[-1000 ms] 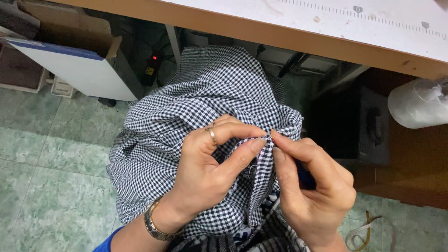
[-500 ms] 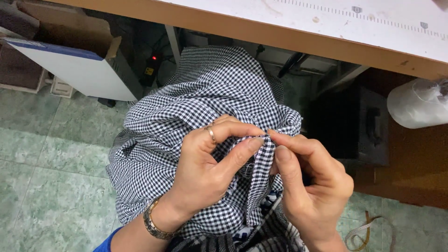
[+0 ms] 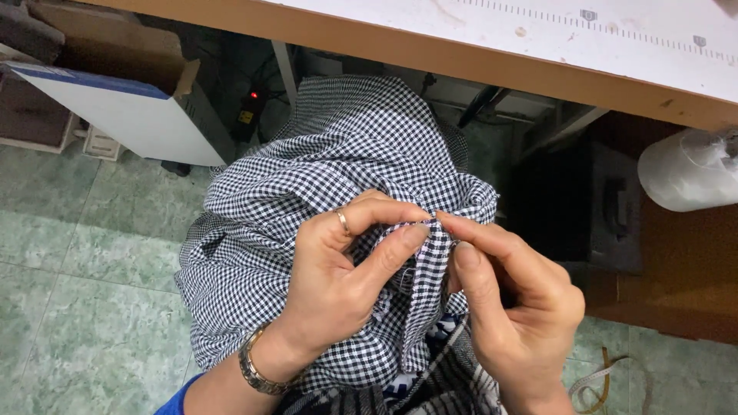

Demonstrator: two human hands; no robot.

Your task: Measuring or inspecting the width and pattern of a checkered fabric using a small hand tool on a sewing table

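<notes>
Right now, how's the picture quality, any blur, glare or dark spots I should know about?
Head view: even, soft light, with the left hand, right hand and checked fabric sharp enough to show the weave. Under the table edge it falls into deep shadow, detail lost there. The white roll looks slightly washed out. No motion blur; straight edges bow a little.

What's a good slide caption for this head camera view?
Left hand and right hand pinch a fold of black-and-white checked fabric beneath a wooden table edge.
</notes>
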